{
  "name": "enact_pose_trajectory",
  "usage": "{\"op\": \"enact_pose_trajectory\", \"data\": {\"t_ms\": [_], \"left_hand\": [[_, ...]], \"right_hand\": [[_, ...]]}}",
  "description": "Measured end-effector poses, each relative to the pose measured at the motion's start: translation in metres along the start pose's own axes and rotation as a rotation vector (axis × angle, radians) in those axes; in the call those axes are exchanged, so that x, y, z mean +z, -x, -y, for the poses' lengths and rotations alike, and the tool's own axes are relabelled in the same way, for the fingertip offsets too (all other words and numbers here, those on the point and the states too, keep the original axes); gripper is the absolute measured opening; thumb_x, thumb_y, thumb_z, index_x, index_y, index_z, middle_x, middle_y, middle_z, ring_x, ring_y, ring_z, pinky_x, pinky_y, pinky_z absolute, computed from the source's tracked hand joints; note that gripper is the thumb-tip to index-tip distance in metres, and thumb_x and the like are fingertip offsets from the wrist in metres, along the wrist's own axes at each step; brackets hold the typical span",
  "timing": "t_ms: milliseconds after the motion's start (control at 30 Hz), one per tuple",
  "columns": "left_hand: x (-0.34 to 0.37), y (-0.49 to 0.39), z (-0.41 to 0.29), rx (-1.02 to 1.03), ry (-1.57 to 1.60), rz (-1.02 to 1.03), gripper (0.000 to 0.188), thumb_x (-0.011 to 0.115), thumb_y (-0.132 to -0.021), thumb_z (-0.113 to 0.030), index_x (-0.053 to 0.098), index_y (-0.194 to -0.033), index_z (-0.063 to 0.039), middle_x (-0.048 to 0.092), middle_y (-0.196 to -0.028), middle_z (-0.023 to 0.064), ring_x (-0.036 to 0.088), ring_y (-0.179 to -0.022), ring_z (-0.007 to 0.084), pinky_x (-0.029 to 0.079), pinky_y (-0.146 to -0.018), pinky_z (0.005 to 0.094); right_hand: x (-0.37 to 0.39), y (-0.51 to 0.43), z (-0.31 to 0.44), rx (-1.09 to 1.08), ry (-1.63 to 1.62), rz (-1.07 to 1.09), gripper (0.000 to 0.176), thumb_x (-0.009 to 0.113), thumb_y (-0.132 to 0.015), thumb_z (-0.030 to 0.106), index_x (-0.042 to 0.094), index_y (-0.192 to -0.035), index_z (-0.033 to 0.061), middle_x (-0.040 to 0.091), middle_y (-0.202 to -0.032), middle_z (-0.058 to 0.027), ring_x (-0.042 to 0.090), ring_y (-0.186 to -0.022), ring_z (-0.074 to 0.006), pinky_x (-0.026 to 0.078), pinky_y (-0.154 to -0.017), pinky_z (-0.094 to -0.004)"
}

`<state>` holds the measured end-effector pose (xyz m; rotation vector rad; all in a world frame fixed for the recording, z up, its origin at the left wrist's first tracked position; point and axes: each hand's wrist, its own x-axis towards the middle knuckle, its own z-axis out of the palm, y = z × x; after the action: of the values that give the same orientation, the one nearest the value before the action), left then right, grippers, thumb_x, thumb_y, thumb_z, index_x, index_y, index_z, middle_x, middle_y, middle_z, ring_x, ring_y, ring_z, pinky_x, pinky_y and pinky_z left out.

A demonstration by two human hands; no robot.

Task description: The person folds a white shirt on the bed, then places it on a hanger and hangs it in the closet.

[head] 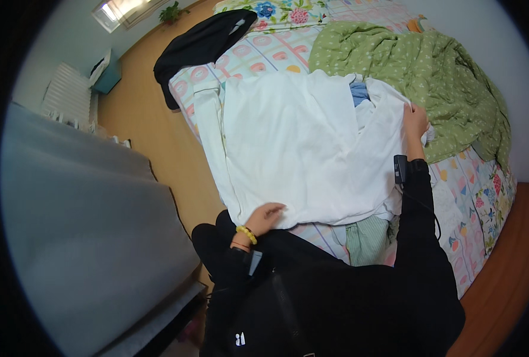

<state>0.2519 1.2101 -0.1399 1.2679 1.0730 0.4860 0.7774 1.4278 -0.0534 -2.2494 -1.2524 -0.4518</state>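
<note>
A white long-sleeved garment point(286, 147) lies spread over the bed in front of me, one sleeve point(208, 129) running down its left side. My left hand point(264, 218), with a yellow beaded bracelet at the wrist, rests at the garment's near edge, its fingers bent; whether they pinch the cloth is unclear. At the garment's upper right, my right hand point(416, 120) has its fingers closed on the white fabric. Blue cloth point(359, 93) shows through a gap near the top, and green striped cloth point(367, 241) sticks out from under the near edge.
A green patterned quilt point(407, 80) is heaped at the right. Black clothing point(197, 44) hangs over the bed's far left corner. A floral pillow point(282, 13) lies at the far end. Grey fabric point(94, 214) covers something at the left, beyond a strip of wooden floor point(157, 138).
</note>
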Motion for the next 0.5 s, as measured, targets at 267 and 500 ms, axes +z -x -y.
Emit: {"op": "enact_pose_trajectory", "data": {"t_ms": [267, 500], "left_hand": [[-0.080, 0.020, 0.021, 0.053, -0.672, -0.794, 0.018, 0.067, -0.081, -0.012, 0.069, -0.098, -0.006, 0.065, -0.105, 0.0187, 0.059, -0.099, 0.0375, 0.047, -0.090, 0.0444], [-0.122, -0.002, 0.078, -0.115, -0.566, -0.983, 0.054, 0.074, -0.079, -0.024, 0.056, -0.123, 0.002, 0.060, -0.118, 0.0268, 0.058, -0.110, 0.0407, 0.046, -0.098, 0.0450]], "right_hand": [[-0.060, 0.003, 0.048, 0.171, -0.848, -0.188, 0.027, 0.063, -0.095, 0.025, 0.073, -0.100, 0.0011, 0.072, -0.099, -0.0141, 0.067, -0.089, -0.0252, 0.051, -0.080, -0.0340], [-0.103, 0.042, 0.117, -0.209, -0.736, -0.395, 0.020, 0.065, -0.091, 0.012, 0.074, -0.108, 0.0078, 0.066, -0.109, -0.0136, 0.062, -0.098, -0.0268, 0.050, -0.086, -0.0346]]}}
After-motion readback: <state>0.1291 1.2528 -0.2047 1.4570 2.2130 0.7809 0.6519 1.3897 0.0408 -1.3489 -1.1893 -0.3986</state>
